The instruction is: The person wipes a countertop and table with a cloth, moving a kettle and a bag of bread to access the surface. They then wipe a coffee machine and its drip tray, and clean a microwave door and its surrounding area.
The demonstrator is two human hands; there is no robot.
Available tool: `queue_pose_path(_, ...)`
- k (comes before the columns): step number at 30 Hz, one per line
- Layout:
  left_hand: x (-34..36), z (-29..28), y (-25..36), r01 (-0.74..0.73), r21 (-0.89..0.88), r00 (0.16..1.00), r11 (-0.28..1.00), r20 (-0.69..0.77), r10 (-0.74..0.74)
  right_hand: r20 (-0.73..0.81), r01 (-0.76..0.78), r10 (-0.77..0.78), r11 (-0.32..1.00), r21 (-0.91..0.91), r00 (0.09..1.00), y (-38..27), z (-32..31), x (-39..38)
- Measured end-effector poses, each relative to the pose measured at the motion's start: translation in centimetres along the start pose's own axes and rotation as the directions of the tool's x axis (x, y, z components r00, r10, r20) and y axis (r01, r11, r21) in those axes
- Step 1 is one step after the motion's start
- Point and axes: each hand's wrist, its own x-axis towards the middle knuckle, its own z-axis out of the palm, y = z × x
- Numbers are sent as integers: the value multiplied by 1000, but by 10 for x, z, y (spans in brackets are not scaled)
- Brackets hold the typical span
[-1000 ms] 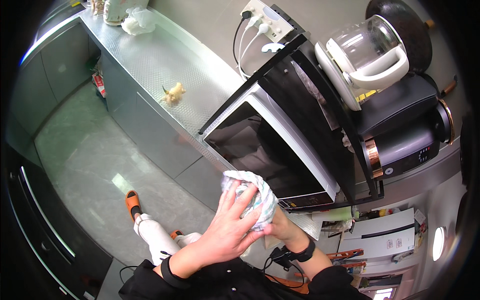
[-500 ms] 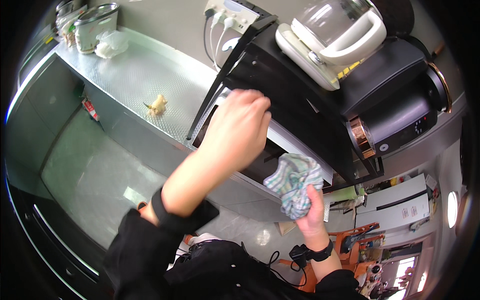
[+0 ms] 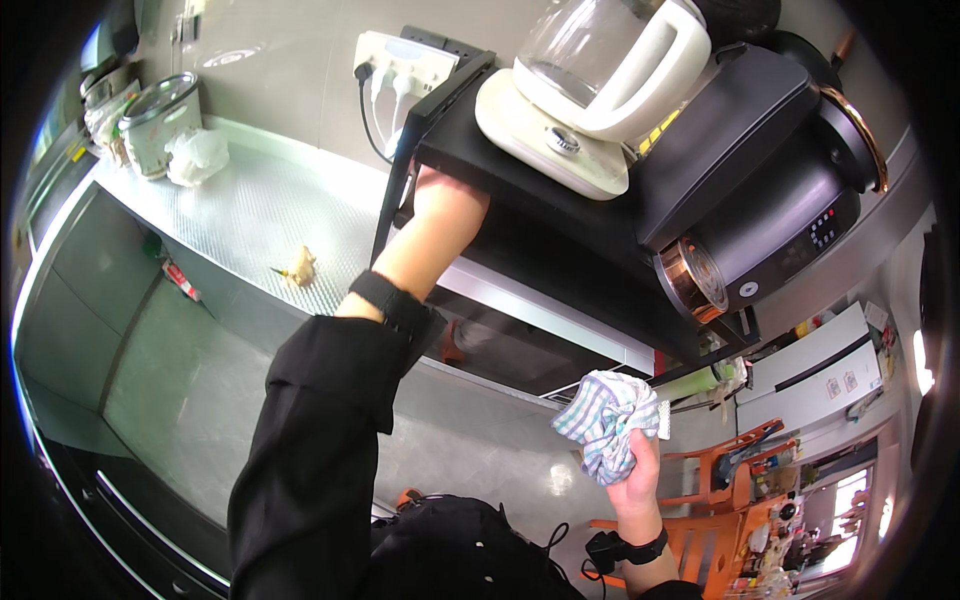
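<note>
My left hand [image 3: 452, 198] reaches under the top board of a black shelf rack [image 3: 560, 225]; its fingers are hidden inside. Just below that forearm is the front of a silver-and-black appliance [image 3: 540, 310], set in the rack's lower space. In my right hand [image 3: 637, 478] is a crumpled checked cloth [image 3: 608, 420], white with green, blue and purple lines. The thumb presses on the cloth, which stands up from the hand in front of the rack's lower right corner.
On the rack top stand a glass kettle [image 3: 590, 75] on a cream base and a black appliance [image 3: 750, 190] with copper trim. A ginger-like root [image 3: 302, 267] lies on the silvery counter [image 3: 255, 215]. Wall sockets [image 3: 405, 62] hold plugged cords. Behind are orange chairs [image 3: 715, 470].
My left hand has gone from in front of the rack to inside it, under the top board. The right hand has moved slightly right and lower with the cloth. The view has shifted.
</note>
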Motion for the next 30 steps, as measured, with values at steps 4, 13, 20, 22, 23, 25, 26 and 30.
queue_pose_path(4,6,21,-4,-20,80,999,997,-48,24,19,-17,16,999,31,1000,0,6,5)
queue_pose_path(13,-1,5,-4,52,95,999,994,0,-52,102,-24,7,987,159,995,-4,14,5)
queue_pose_path(20,-99,-70,7,-19,-588,967,809,-216,-135,136,-96,69,975,202,988,5,12,1)
queue_pose_path(22,-96,-90,6,-33,-766,899,642,-303,-315,149,-134,105,972,196,983,7,11,2)
queue_pose_path(23,-90,-99,2,-59,-737,878,673,-359,-315,159,-141,111,972,190,981,9,10,3)
queue_pose_path(25,-66,-109,0,-80,-657,853,750,-435,-290,185,-138,98,966,217,978,12,9,2)
queue_pose_path(26,-53,-111,0,-167,-577,808,799,-545,-225,177,-162,126,965,208,976,13,8,0)
queue_pose_path(30,-33,-106,0,-15,-245,930,969,-359,-77,167,-161,125,960,227,978,16,5,-7)
